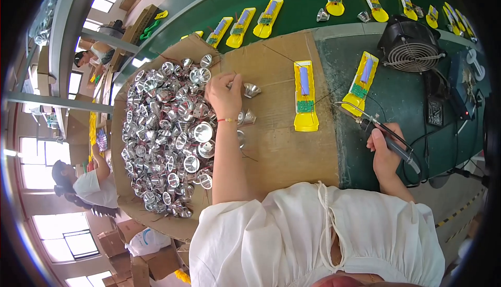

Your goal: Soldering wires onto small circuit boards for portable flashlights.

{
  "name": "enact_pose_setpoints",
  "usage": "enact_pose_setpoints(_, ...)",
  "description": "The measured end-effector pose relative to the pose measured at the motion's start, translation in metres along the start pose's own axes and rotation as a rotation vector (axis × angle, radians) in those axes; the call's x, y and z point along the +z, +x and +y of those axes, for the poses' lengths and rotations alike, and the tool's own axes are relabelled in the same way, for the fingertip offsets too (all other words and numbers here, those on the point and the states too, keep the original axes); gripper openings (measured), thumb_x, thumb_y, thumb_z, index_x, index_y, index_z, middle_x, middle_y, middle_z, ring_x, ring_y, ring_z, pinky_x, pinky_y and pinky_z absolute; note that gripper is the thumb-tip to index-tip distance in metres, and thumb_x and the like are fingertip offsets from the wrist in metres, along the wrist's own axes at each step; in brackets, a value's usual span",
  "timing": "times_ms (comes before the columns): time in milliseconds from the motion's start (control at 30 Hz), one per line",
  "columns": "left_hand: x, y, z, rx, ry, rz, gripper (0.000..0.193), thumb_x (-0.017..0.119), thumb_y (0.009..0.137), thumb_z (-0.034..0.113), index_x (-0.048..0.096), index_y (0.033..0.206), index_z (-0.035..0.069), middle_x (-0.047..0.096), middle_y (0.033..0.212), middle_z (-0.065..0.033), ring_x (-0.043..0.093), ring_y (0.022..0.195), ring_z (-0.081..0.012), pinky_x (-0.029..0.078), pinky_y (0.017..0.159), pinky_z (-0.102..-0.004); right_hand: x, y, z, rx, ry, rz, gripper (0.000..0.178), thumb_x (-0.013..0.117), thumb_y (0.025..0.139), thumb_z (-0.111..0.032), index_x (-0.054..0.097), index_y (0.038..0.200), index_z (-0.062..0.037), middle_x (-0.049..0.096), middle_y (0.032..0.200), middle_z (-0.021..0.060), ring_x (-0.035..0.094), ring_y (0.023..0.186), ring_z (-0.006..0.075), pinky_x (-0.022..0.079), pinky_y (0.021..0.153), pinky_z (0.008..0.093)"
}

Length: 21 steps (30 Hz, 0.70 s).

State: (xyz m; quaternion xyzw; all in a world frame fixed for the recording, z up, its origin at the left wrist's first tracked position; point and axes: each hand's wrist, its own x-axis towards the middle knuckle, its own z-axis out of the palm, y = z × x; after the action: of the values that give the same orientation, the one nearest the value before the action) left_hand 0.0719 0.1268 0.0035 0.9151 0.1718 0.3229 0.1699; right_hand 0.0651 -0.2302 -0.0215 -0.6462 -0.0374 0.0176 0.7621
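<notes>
My left hand [225, 97] is at the right edge of a heap of shiny cup-shaped lamp reflectors [180, 122]. Its fingers are curled closed, and what they hold, if anything, is hidden. A loose reflector [252, 90] lies just right of the fingers, and another [247, 117] rests beside the wrist. My right hand [385, 148] grips a soldering iron [391, 146], its tip pointing left toward the yellow housings. One yellow housing [307, 121] with a purple battery and green circuit board lies on the cardboard [271, 162]. A second yellow housing [364, 73] sits right of it, near the iron's tip.
Several yellow housings [269, 18] line the green belt [302, 5] along the far side, some with reflectors. A black fan [412, 47] stands at the far right, beside a blue soldering station [462, 86] with cables. Co-workers [91, 182] sit at the left.
</notes>
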Motion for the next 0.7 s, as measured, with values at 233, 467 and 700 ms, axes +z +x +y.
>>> enact_pose_setpoints(233,-0.022,-0.047,0.071,-0.400,-0.753,-0.344,0.018,0.059,0.085,0.012,0.060,0.081,-0.005,0.061,0.066,-0.0022,0.053,0.059,-0.0052,0.042,0.054,-0.0193,0.005,-0.007,-0.006,-0.031,-0.078,-0.078,0.016,0.067,0.077,-0.009,0.056,0.085,0.0001,0.059,0.068,0.0045,0.055,0.058,0.0083,0.045,0.053,0.0211)
enact_pose_setpoints(467,-0.006,-0.089,0.082,-0.390,-0.660,-0.547,0.014,0.064,0.080,0.011,0.065,0.081,-0.003,0.060,0.074,-0.0060,0.055,0.059,-0.0109,0.043,0.053,-0.0243,0.035,0.005,-0.007,-0.126,-0.166,-0.229,0.015,0.068,0.076,-0.008,0.059,0.086,-0.0005,0.060,0.069,0.0026,0.052,0.059,0.0040,0.043,0.053,0.0193)
enact_pose_setpoints(700,0.006,-0.084,0.085,-0.203,-0.560,-0.586,0.013,0.067,0.077,0.012,0.066,0.077,-0.001,0.055,0.079,-0.0094,0.054,0.063,-0.0176,0.043,0.056,-0.0284,0.036,0.004,0.004,-0.062,-0.167,-0.172,0.015,0.068,0.077,-0.008,0.058,0.086,0.0000,0.058,0.066,0.0015,0.052,0.057,0.0039,0.042,0.051,0.0191)
